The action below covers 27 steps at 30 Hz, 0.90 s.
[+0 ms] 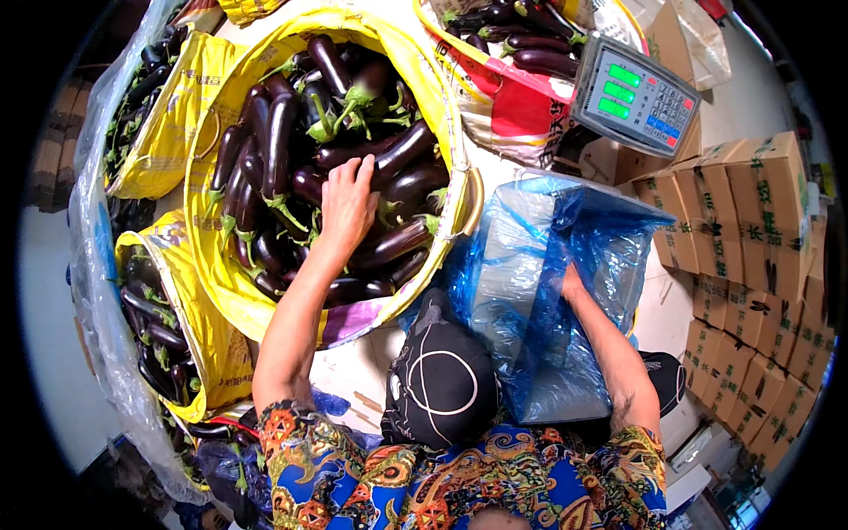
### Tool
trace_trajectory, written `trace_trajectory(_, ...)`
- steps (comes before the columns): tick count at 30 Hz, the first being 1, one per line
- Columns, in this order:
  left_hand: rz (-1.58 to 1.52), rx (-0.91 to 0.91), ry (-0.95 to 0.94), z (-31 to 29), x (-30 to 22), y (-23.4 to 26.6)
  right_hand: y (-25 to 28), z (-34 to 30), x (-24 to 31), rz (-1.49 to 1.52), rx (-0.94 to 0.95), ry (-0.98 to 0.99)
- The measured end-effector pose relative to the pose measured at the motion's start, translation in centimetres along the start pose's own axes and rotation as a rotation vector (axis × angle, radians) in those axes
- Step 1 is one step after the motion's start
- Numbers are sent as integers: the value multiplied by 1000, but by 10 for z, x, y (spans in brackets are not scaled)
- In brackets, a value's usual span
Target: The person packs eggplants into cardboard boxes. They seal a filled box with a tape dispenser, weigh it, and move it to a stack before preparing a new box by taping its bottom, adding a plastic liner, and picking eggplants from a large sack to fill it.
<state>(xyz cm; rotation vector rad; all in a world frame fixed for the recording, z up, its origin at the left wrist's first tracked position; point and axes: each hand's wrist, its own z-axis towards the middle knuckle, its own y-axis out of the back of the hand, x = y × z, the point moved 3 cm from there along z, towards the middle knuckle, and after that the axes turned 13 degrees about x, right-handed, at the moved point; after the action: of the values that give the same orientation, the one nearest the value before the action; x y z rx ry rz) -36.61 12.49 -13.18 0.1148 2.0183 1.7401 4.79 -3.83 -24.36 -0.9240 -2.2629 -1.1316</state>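
Observation:
My left hand (348,199) reaches into a large round yellow sack-like bag (205,291) full of glossy dark purple eggplants (278,141). Its fingers curve over an eggplant (307,185) that lies partly under the palm. To my right stands an open box lined with crinkled blue plastic film (609,274). My right hand (570,281) is down inside that lining, against the film; its fingers are mostly hidden by the plastic. No eggplant shows in the visible part of the box.
Smaller yellow bags (181,115) of eggplants stand at the left beside clear plastic sheeting (106,283). A digital scale display (636,93) is at the far right, near a red-and-white bag (521,97). Cardboard boxes (742,221) are stacked at right. A black rounded thing (442,380) lies close to me.

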Motion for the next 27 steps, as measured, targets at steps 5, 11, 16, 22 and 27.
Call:
trace_trajectory(5,-163,101,78,25,19,-15,8,-2,-6,-78,68,-111)
trace_trajectory(11,-1660,378,157,-32,-9,40,100,-81,173,117,504,-140)
trace_trajectory(16,-1488,558,-84,-18,-127,114,120,-102,271,694,173,380)
trace_trajectory(22,-653,-25,-530,-2,-139,138,135,-117,253,835,-17,252)
trace_trajectory(27,-54,-330,166,-1,71,91,128,-142,188,653,297,-160)
